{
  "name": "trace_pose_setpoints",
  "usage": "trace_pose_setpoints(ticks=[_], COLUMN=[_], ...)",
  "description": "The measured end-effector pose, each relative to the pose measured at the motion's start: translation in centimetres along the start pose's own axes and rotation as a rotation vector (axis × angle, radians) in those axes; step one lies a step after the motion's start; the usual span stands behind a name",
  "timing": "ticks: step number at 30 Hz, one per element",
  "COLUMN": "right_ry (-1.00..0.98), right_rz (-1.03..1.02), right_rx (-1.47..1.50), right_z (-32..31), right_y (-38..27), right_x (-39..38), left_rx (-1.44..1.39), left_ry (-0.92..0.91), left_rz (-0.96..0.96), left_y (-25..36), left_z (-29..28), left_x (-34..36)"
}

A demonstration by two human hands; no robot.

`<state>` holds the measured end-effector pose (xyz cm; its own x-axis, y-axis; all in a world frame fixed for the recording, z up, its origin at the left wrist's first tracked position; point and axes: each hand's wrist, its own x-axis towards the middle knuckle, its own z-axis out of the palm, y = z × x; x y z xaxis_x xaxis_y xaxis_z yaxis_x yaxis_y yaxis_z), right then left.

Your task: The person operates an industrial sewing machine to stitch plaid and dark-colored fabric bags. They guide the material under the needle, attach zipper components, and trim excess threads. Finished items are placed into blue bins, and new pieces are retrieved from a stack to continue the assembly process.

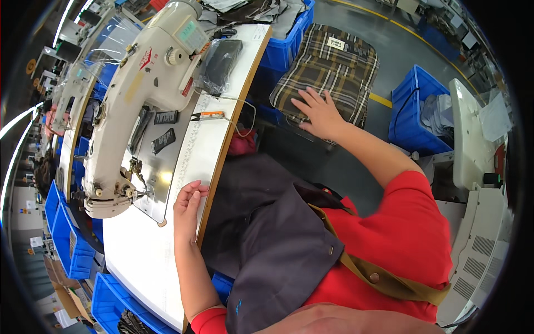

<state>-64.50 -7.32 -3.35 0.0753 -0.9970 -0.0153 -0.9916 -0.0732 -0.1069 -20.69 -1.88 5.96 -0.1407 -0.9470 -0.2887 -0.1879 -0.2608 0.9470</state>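
Note:
My right hand [322, 115] lies with fingers spread on a stack of brown, black and white plaid fabric pieces [349, 75], which has a pale label near its far edge. My left hand [188, 209] is at the near edge of the white sewing table [150, 267], fingers curled and thumb against them; nothing shows in its grasp. Just left of it is the needle area of a cream industrial sewing machine [133, 83]. Small black labels [163, 141] lie on its metal bed. Orange-handled thread snips [208, 116] rest on the table strip beyond my left hand.
A clear plastic bag with dark contents [221, 65] sits at the table's far end. Blue bins stand around: one with cloth [286, 50] behind the table, another [414, 111] at right. A white machine [467, 133] stands at far right. A dark apron [267, 222] covers my lap.

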Motion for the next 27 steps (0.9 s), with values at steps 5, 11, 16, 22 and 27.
trace_pose_setpoints(ticks=[5, 11, 16, 22, 27], right_ry=[-0.121, -0.151, 0.085, 0.576, 0.542], right_rz=[0.345, 0.302, 0.296, 0.778, 1.209], right_rx=[0.11, 0.097, 0.354, 0.177, 0.239], right_z=[2.5, 1.6, 0.4, 1.2, 2.5], right_y=[2.8, 0.3, 4.6, 18.2, 21.1], right_x=[0.9, -1.9, 3.1, 8.1, 7.5], left_rx=[-0.005, -0.036, -0.056, -0.071, -0.06], left_ry=[0.022, 0.077, 0.103, 0.147, 0.222], left_rz=[-0.005, 0.008, -0.034, -0.077, -0.101], left_y=[-0.2, -1.5, -1.3, -1.5, -1.1], left_z=[-0.2, -0.7, -1.1, -0.8, -0.4], left_x=[-0.3, 0.3, 0.1, 0.6, 0.4])
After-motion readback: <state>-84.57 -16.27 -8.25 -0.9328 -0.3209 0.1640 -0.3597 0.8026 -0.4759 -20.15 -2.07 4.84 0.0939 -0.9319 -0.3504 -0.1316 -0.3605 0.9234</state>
